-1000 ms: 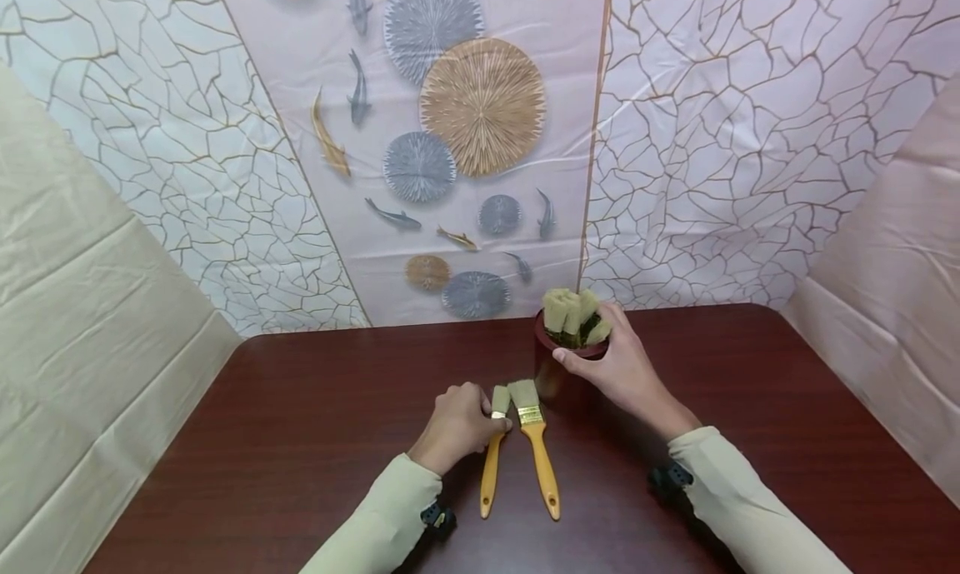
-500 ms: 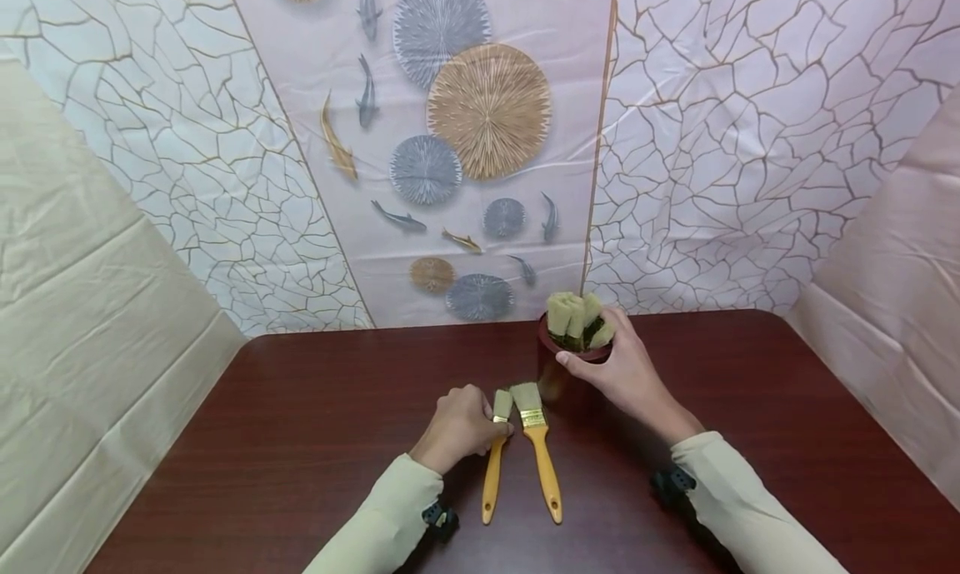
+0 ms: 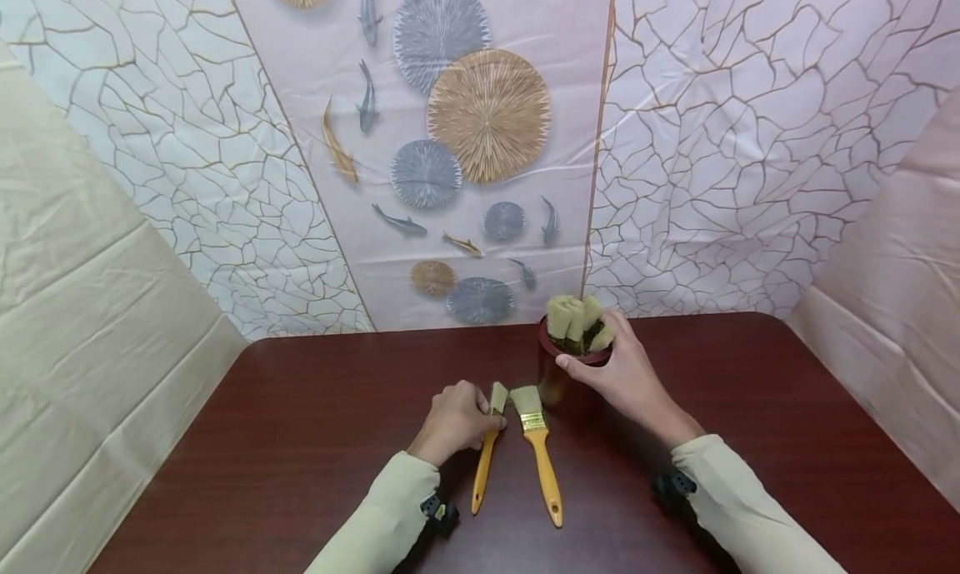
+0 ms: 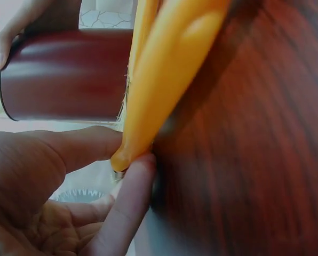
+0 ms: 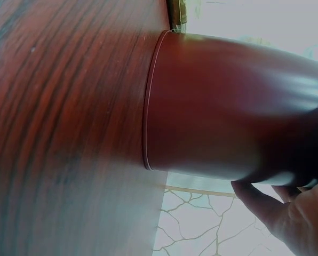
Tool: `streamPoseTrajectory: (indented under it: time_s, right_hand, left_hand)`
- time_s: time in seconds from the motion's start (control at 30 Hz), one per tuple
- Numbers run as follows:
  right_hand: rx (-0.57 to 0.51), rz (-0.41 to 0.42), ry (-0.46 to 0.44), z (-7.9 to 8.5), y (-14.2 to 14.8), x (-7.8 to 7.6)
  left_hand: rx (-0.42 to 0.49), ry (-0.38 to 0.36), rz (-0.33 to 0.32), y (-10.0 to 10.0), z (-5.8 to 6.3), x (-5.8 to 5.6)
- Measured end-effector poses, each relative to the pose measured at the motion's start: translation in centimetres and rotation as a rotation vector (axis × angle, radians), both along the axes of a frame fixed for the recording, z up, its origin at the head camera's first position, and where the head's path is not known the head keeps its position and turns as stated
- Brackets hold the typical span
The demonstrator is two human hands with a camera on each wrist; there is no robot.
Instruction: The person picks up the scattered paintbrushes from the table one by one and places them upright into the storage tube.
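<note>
My left hand [image 3: 453, 422] pinches the narrower paintbrush [image 3: 483, 476] between thumb and fingertips, close to its metal collar. The brush is turned partly on its edge, pale bristles pointing away from me. In the left wrist view its yellow handle [image 4: 172, 74] runs close over the table. A wider paintbrush [image 3: 545, 466] with a yellow handle lies flat just to the right. My right hand [image 3: 630, 382] grips the rim of a dark red cup [image 3: 552, 376], thumb in front and fingers at the far side. Several brushes stand in the cup, bristles [image 3: 572, 317] up. The right wrist view shows the cup's base [image 5: 149, 106] at the tabletop.
The dark wooden table [image 3: 315, 441] ends at a back edge behind the cup. A patterned cloth [image 3: 480, 224] hangs there, and beige cloth [image 3: 97, 324] slopes along the left side, with more on the right.
The narrower brush has rolled from flat toward its edge in my left fingers, and its handle end has swung slightly left. My right hand and the cup keep their place.
</note>
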State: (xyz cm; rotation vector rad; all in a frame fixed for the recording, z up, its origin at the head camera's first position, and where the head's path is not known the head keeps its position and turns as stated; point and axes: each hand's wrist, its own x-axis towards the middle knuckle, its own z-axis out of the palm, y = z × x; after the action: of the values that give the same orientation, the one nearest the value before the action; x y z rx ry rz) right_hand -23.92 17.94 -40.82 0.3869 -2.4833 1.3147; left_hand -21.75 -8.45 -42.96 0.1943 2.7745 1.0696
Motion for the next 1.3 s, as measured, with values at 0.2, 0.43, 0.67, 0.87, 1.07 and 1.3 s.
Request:
streamPoseTrajectory:
  time_s: [0.2,0.43,0.67,0.87,1.07,1.3]
  right_hand:
    - [-0.002,0.0,0.001,0.1,-0.1,0.1]
    - [-0.003,-0.003,0.02,0.2,-0.1,0.1]
    - [-0.005,-0.006,0.005,0.2,0.0,0.1]
    - [-0.001,0.003,-0.007,-0.1,0.2,0.1]
    - [-0.008,0.017,0.006,-0.1,0.1,0.1]
    - [0.003,0.012,-0.007,0.2,0.0,0.1]
  left_hand:
    - [0.058,0.023,0.036,-0.1,0.3,-0.2]
    - [0.15,0.138,0.001,-0.3,4.2,0.3]
    - [0.326,0.301,-0.132,0.3,8.9,0.7]
    - [0.397,0.431,-0.233,1.6,12.6,0.4]
    - [0.484,0.534,-0.316,3.2,16.5,-0.5]
    - [0.485,0.588,-0.417,5.1,18.4,-1.7]
